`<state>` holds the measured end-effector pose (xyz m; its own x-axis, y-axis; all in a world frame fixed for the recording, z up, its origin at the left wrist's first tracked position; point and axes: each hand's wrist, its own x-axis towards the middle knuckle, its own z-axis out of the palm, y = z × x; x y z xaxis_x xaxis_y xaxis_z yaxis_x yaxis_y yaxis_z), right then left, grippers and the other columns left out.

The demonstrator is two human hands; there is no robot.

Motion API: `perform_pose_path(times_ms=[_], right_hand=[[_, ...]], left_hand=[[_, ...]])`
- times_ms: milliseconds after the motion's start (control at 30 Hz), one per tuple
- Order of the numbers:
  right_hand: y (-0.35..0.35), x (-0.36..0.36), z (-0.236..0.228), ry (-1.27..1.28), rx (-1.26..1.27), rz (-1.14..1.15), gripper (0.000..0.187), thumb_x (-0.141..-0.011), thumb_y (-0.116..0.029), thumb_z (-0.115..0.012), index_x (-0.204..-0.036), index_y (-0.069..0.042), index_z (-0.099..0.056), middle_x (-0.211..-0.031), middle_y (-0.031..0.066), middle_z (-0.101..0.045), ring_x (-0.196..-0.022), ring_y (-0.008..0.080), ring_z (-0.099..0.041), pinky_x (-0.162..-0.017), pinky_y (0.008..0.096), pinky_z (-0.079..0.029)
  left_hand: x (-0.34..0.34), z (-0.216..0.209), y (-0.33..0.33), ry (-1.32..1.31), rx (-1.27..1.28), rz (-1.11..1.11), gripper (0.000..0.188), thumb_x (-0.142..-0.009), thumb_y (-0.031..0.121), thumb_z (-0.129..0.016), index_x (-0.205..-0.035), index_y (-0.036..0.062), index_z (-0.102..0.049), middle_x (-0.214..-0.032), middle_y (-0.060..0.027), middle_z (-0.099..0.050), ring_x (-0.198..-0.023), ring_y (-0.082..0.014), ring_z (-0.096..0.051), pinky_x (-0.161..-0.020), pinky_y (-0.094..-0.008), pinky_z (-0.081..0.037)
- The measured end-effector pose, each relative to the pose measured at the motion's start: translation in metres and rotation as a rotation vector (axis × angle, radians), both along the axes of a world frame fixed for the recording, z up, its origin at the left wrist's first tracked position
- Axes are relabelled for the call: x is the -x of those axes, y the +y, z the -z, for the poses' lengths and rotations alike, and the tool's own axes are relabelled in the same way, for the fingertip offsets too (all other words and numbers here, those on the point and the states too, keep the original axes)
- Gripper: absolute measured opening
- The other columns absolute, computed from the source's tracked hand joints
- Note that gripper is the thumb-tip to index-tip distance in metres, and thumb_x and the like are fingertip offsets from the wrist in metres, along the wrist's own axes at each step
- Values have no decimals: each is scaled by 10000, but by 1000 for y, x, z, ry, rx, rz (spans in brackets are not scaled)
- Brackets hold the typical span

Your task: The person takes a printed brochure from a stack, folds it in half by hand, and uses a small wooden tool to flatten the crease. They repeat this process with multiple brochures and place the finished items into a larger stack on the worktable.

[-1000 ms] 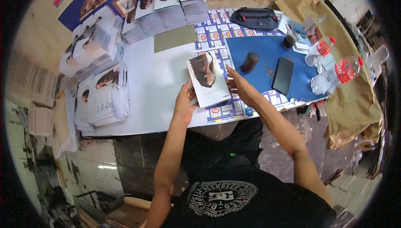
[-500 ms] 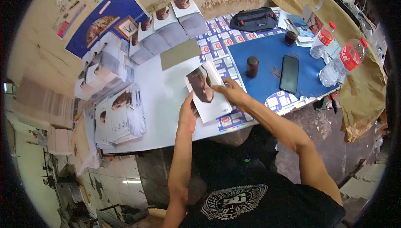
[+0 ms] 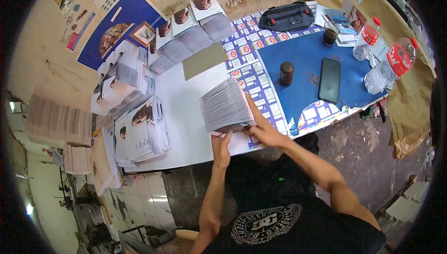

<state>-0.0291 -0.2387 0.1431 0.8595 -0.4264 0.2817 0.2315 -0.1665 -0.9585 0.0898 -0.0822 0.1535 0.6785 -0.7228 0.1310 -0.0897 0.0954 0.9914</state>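
A thick stack of booklets [image 3: 226, 106] is tipped up over the near edge of the white table, its many layered page edges facing up. My left hand [image 3: 221, 148] grips it from below at the near edge, thumb showing. Along the right side my right hand [image 3: 265, 126] is closed on the same stack, with some fingers hidden behind it. The covers are mostly out of sight, apart from a dark strip at the near end. Beyond the stack lies a flat olive-grey board [image 3: 204, 61].
Neat booklet piles [image 3: 188, 34] line the back; looser piles [image 3: 142, 130] stand at the left. On the blue mat [image 3: 302, 49] are a brown cylinder [image 3: 287, 73], a phone [image 3: 329, 81] and a glass of dark drink [image 3: 330, 35]. Plastic bottles [image 3: 400, 58] and a waist bag [image 3: 286, 17] sit beyond.
The stack has turned from its picture cover facing up to its page edges facing up. Both hands have shifted to its near end and right side. The view has swung slightly.
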Motion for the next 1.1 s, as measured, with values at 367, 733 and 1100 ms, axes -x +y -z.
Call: perform_pose_path(times_ms=[367, 733, 1100], right_hand=[[2, 15, -41, 137, 41, -7, 883, -844, 67, -477, -1604, 0, -32, -1650, 293, -102, -1537, 375, -157, -1239, 382, -176], [10, 16, -8, 101, 154, 9, 934, -788, 54, -418, -1594, 23, 53, -1654, 305, -25, -1542, 400, -101, -1251, 389, -109], [4, 18, 16, 113, 281, 11, 848, -831, 19, -513, -1584, 30, -124, -1649, 265, -124, -1528, 391, -178, -1232, 424, -182]], left_hand=[[27, -47, -12, -23, -72, -134, 530, -969, 133, -483, -1435, -94, -373, -1345, -209, -542, -1239, -282, -520, -1079, -365, -364], [18, 8, -8, -50, 17, -109, 446, -1002, 181, -513, -1360, -73, -434, -1244, -169, -595, -1144, -239, -552, -999, -379, -418], [18, 39, -4, -346, 14, -283, 289, -1002, 97, -535, -1245, -58, -515, -1134, -163, -610, -1081, -230, -562, -910, -360, -466]])
